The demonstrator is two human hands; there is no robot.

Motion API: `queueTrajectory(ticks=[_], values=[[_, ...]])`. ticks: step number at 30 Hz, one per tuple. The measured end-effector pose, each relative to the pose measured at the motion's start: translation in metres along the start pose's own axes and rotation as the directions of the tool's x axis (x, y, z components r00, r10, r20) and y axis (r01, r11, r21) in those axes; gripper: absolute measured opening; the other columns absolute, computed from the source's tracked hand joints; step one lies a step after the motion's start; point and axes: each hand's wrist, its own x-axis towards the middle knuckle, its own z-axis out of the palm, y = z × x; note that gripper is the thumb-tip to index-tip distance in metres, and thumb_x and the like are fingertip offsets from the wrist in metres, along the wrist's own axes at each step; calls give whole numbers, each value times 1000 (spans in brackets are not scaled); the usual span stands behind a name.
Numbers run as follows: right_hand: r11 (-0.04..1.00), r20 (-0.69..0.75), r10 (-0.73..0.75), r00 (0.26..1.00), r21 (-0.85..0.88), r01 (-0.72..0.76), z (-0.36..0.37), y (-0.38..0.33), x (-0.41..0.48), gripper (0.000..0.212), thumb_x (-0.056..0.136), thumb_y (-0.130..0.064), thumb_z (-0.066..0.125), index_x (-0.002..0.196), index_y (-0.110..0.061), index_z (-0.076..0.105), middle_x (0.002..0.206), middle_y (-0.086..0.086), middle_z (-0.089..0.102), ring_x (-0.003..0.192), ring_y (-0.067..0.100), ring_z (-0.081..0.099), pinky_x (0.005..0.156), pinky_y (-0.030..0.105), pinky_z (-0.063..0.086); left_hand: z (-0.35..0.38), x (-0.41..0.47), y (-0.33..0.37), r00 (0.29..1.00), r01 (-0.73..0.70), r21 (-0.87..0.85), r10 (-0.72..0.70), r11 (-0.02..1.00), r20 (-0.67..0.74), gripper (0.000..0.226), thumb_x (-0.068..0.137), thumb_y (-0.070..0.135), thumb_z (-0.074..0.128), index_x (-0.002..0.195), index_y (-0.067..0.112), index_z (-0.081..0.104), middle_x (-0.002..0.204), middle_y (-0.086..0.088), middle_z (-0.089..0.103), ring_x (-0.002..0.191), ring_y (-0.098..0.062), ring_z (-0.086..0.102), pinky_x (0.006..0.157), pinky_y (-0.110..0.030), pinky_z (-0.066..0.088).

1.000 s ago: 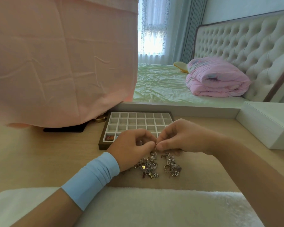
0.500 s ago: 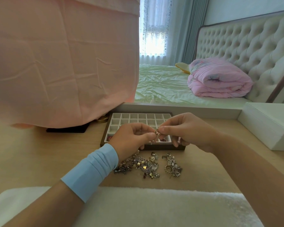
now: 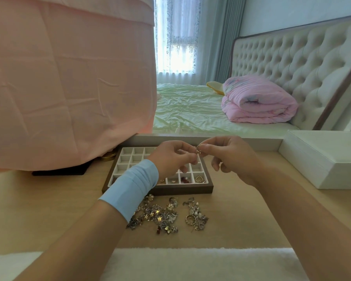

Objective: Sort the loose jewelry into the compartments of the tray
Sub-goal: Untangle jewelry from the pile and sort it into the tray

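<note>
Loose jewelry (image 3: 166, 214) heaped on the desk, just in front of the tray (image 3: 182, 189). Tray's front row holds a few pieces, among them a gold heart (image 3: 199, 178) in the right corner cell. Above the tray, right hand (image 3: 229, 155) pinches a small gold piece (image 3: 198, 150). Left hand (image 3: 171, 159) is curled, fingertips at the piece; grip unclear.

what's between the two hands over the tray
A small gold-coloured jewelry piece, pinched between the fingertips of the left hand and right hand, above the brown-framed white compartment tray; the head view shows it.
</note>
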Motion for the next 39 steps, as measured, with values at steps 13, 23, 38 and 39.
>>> queueTrajectory(ticks=[13,23,38,39], values=[[999,57,-23,998,-33,25,3,5,0,9,87,-17,77,95,-13,78,73,2,70,53,15,49,43,19,34,3,-7,-21,998,-66,-122,64,990,-20,10,91,26,66,97,21,72,91,5,76,75,-11,71,64,-30,50],[999,128,-11,992,-29,15,13,-1,-5,17,85,-20,80,102,-18,80,84,-3,77,57,11,57,47,21,40,1,-5,-17,979,-109,-129,85,986,-184,9,87,30,70,83,22,73,74,8,72,56,-8,62,48,-16,45],[971,98,-57,994,-228,78,6,-2,-1,6,91,-19,74,87,-22,77,73,19,63,56,11,53,47,15,41,-5,-5,-17,996,77,-312,-87,947,-18,12,94,20,61,98,11,68,80,-1,74,62,-16,65,49,-23,47],[972,107,-52,993,-224,75,5,-2,-1,6,91,-19,73,88,-21,77,74,19,64,57,12,53,47,17,41,-5,-5,-17,995,86,-330,-95,940,-10,14,94,21,62,99,10,68,81,-1,74,63,-17,65,50,-24,48]])
